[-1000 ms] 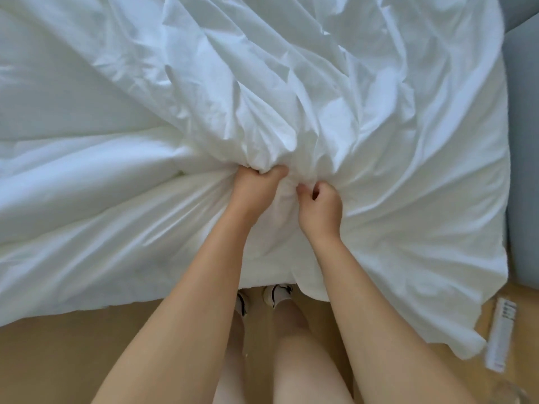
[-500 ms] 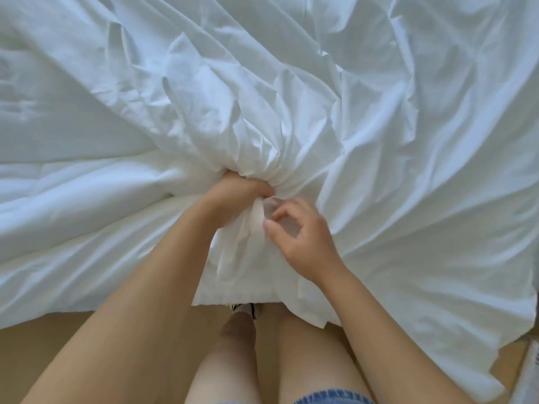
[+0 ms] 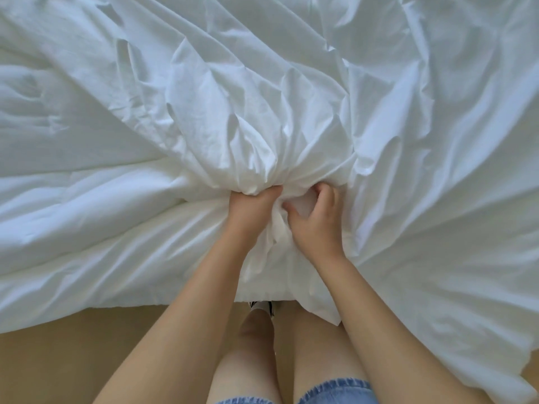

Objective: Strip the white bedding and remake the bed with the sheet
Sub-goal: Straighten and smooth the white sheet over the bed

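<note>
A crumpled white sheet covers most of the view and hangs over the bed's near edge on the right. Under it at the left lies a smoother, padded white duvet. My left hand grips a gathered bunch of the sheet in a fist near the bed's edge. Just to its right, my right hand has its fingers curled into the same bunch of cloth, thumb pressed against a fold.
A tan wooden floor runs along the bottom of the view. My bare legs in denim shorts stand against the bed's edge, with one sock and shoe showing under the hanging cloth.
My right hand let go of the bunch, opened, then dug its fingers into the cloth again slightly higher. The left hand kept its grip while more sheet gathered toward me.
</note>
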Motion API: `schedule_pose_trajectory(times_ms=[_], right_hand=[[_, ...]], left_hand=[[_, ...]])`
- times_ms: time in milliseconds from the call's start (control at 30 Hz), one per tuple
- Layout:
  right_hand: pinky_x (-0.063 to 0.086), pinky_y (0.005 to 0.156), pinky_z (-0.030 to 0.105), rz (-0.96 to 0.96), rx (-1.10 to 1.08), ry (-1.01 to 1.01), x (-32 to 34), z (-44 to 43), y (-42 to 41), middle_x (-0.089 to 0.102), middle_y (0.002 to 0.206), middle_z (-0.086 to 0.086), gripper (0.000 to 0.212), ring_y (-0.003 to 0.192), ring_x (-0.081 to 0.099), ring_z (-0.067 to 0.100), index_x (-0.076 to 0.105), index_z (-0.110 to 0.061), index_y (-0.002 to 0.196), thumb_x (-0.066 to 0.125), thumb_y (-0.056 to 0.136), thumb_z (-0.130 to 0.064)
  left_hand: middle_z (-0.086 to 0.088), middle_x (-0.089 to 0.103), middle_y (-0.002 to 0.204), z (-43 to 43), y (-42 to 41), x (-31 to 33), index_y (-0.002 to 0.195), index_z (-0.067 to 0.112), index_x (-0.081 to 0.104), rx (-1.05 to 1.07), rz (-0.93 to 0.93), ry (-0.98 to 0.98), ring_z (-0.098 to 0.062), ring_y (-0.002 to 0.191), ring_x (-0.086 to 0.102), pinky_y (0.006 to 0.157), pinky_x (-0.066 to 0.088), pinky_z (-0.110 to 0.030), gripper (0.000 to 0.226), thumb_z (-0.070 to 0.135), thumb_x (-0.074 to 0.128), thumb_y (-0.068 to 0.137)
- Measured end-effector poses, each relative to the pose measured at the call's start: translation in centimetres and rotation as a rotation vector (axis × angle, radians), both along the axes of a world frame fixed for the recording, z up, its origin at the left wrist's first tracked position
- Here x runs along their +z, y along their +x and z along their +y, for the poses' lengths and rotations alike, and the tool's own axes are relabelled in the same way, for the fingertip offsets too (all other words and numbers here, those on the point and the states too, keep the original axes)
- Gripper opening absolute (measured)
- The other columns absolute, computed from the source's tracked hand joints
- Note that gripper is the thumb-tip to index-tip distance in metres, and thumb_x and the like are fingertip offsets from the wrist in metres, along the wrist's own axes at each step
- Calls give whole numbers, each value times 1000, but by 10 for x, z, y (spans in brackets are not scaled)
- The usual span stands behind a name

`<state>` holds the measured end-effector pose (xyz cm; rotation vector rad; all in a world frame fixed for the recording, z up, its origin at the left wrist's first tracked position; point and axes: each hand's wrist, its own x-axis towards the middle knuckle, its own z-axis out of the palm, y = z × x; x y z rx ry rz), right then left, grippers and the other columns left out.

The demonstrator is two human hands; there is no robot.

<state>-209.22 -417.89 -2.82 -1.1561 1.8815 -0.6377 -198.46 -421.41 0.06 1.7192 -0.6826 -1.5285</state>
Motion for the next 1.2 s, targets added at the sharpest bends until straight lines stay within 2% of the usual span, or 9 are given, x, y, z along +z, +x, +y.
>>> schedule_pose_trajectory(times_ms=[100, 267, 400, 533, 733, 800, 933, 1067, 1200], right_hand=[[34, 103, 46, 297, 275, -252, -6, 12, -6, 41, 133, 28, 74, 122, 41, 40, 42, 3, 136, 78, 76, -20], [54, 69, 46, 518, 276, -473, -2, -14, -10, 66, 89, 18, 9, 84, 59, 43, 72, 1, 87, 70, 78, 0], [44, 80, 29, 248, 251, -311, 21, -12, -15, 66, 92, 11, 15, 92, 58, 31, 72, -2, 94, 58, 90, -2], [49, 73, 18, -493, 237, -80, 63, -32, 39, 68, 81, 3, 17, 79, 63, 6, 72, -25, 80, 59, 86, -16], [48, 79, 28, -696, 545, 233, 69, -69, 62, 67, 92, 8, 16, 84, 60, 13, 68, -17, 85, 58, 91, -6], [49, 88, 25, -611, 392, 86, 60, -63, 39, 66, 100, -3, 19, 93, 61, 6, 66, -19, 100, 59, 86, -7], [30, 103, 25, 99, 508, 100, 35, -27, -21, 43, 130, -7, 53, 125, 37, 9, 49, -22, 134, 67, 84, -27], [32, 80, 21, 241, 523, -47, 22, -22, -20, 58, 100, 5, 14, 102, 49, 24, 68, -3, 97, 56, 90, -6], [50, 63, 36, -478, 195, 5, 47, -30, 24, 63, 75, 14, 15, 72, 58, 19, 63, 0, 79, 49, 80, 3]], left_hand=[[-4, 69, 97, 7, 6, -1, 94, 21, 63, 14, -53, -19, -17, 97, 65, 91, 52, -43, 25, 1, 64, 79], [3, 65, 103, 14, 13, 1, 99, 28, 58, 26, -36, -47, -12, 100, 62, 94, 50, -36, 32, 2, 65, 83], [17, 70, 97, 22, 26, 5, 104, 32, 58, -164, 92, -15, 3, 92, 64, 71, 51, -12, 35, 26, 77, 75], [9, 73, 89, 23, 50, 12, 95, 24, 67, -494, 226, -16, -7, 93, 68, 72, 51, -16, 43, 25, 81, 55], [-7, 72, 97, 38, 52, 4, 95, 17, 73, -52, 355, 79, -26, 99, 67, 88, 54, -41, 32, 25, 76, 65], [-11, 71, 97, 38, 41, 2, 104, 7, 67, 127, 357, 116, -31, 99, 66, 87, 54, -43, 26, 12, 68, 79], [-3, 72, 78, 33, 38, -1, 88, 11, 67, 194, 327, 149, -22, 80, 69, 70, 57, -32, 11, 2, 63, 82], [2, 72, 74, 33, 39, -2, 86, 14, 66, 139, 292, 130, -19, 79, 69, 70, 57, -30, 11, 4, 65, 82], [1, 73, 81, 34, 45, 1, 89, 22, 72, -116, 459, 33, -16, 81, 70, 65, 55, -27, 21, 28, 77, 69]])
